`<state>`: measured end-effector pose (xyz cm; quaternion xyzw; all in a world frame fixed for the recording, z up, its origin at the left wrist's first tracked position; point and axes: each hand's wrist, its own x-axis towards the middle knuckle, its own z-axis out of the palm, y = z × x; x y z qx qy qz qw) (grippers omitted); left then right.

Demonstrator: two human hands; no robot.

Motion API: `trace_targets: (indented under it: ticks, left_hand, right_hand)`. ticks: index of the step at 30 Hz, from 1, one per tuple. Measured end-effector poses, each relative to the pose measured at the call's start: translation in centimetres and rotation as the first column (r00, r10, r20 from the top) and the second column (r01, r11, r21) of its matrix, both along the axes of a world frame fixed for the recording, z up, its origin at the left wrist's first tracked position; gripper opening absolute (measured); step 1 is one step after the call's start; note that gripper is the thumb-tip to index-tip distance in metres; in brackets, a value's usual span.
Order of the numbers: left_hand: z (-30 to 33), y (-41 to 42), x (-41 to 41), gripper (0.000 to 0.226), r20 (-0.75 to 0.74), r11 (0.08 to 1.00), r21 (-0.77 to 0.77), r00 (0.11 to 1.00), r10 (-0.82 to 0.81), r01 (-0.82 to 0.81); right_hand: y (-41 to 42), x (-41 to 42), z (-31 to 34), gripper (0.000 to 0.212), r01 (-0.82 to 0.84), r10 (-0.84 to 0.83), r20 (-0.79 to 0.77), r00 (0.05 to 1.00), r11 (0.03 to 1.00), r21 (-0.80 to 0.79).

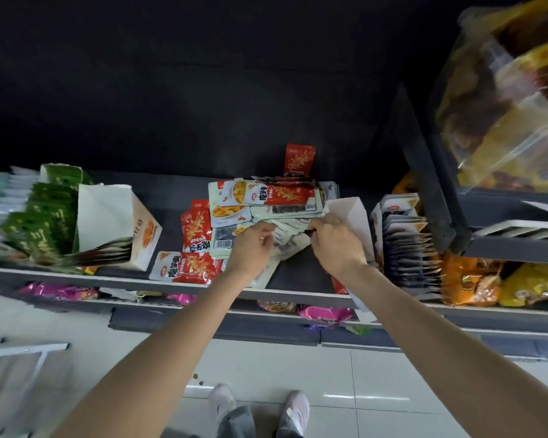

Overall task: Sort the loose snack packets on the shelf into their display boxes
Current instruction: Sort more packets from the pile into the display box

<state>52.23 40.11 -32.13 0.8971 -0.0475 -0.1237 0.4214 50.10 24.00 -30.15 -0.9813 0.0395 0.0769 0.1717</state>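
A heap of loose red-and-white snack packets (266, 197) lies in the middle of the dark shelf (184, 287). My left hand (252, 248) and my right hand (337, 245) each grip an end of a fanned stack of pale packets (290, 230) held between them just above the shelf. One red packet (299, 159) stands upright against the back wall. A white display box (114, 222) at the left holds green packets (49, 213). Right of my hands stands another white box (351, 216), beside a row of upright packets (405, 235).
Lower shelves carry pink and orange bags (325, 314). A dark upright post (424, 172) divides off the right bay, where large clear bags of yellow snacks (503, 99) hang close to the camera. A metal frame (16, 368) stands at the lower left on the tiled floor.
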Motion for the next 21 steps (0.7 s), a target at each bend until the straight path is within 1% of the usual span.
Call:
trace_targets:
  ticks: [2, 4, 5, 6, 8, 10, 11, 14, 16, 18, 19, 21]
  left_hand:
    - [-1.0, 3.2, 0.6, 0.027, 0.049, 0.995, 0.064, 0.996, 0.071, -0.074]
    - [-2.1, 6.1, 1.1, 0.029, 0.082, 0.982, 0.143, 0.991, 0.109, -0.12]
    - [-2.9, 7.4, 1.5, 0.033, 0.07, 0.97, 0.205, 0.99, 0.119, -0.131]
    - [-3.9, 8.7, 1.9, 0.039, 0.023, 0.951, 0.286, 0.993, 0.119, -0.121]
    - [-5.6, 11.2, 2.6, 0.056, -0.121, 0.895, 0.445, 0.989, 0.09, -0.027]
    - [-6.8, 13.4, 3.2, 0.07, -0.227, 0.843, 0.528, 0.973, 0.027, 0.1]
    - [-7.2, 14.2, 3.4, 0.077, -0.244, 0.817, 0.557, 0.97, -0.006, 0.146]
    - [-7.7, 15.6, 4.1, 0.086, -0.179, 0.735, 0.653, 0.981, -0.081, 0.18]
    - [-7.5, 16.0, 4.4, 0.087, -0.159, 0.708, 0.681, 0.981, -0.106, 0.187]
    - [-6.8, 16.3, 4.8, 0.082, -0.152, 0.647, 0.726, 0.971, -0.183, 0.235]
    - [-6.3, 16.4, 4.9, 0.075, -0.14, 0.618, 0.741, 0.961, -0.24, 0.263]
    - [-5.0, 16.2, 5.1, 0.053, -0.086, 0.631, 0.723, 0.943, -0.323, 0.282]
  right_hand:
    - [2.6, 0.9, -0.6, 0.032, -0.068, 0.069, -0.023, 0.997, 0.996, 0.057]
    - [5.4, 1.9, -1.6, 0.035, -0.146, 0.155, -0.082, 0.984, 0.984, 0.103]
    - [6.7, 2.4, -2.3, 0.039, -0.176, 0.19, -0.117, 0.975, 0.977, 0.117]
    - [8.0, 2.9, -3.0, 0.043, -0.2, 0.219, -0.156, 0.963, 0.971, 0.127]
    - [10.2, 3.7, -4.7, 0.053, -0.25, 0.276, -0.234, 0.932, 0.959, 0.135]
    - [11.7, 4.4, -6.3, 0.06, -0.297, 0.322, -0.323, 0.89, 0.947, 0.125]
    - [12.4, 4.6, -7.0, 0.061, -0.311, 0.329, -0.368, 0.87, 0.944, 0.11]
    - [13.5, 5.0, -7.7, 0.059, -0.304, 0.281, -0.453, 0.846, 0.952, 0.025]
    - [14.0, 5.2, -7.8, 0.058, -0.29, 0.247, -0.463, 0.851, 0.957, -0.022]
    - [14.3, 5.4, -7.7, 0.058, -0.273, 0.225, -0.461, 0.859, 0.961, -0.04]
    - [14.5, 5.5, -7.4, 0.059, -0.264, 0.221, -0.446, 0.867, 0.964, -0.035]
    - [14.6, 5.5, -6.6, 0.063, -0.242, 0.238, -0.362, 0.901, 0.97, 0.035]
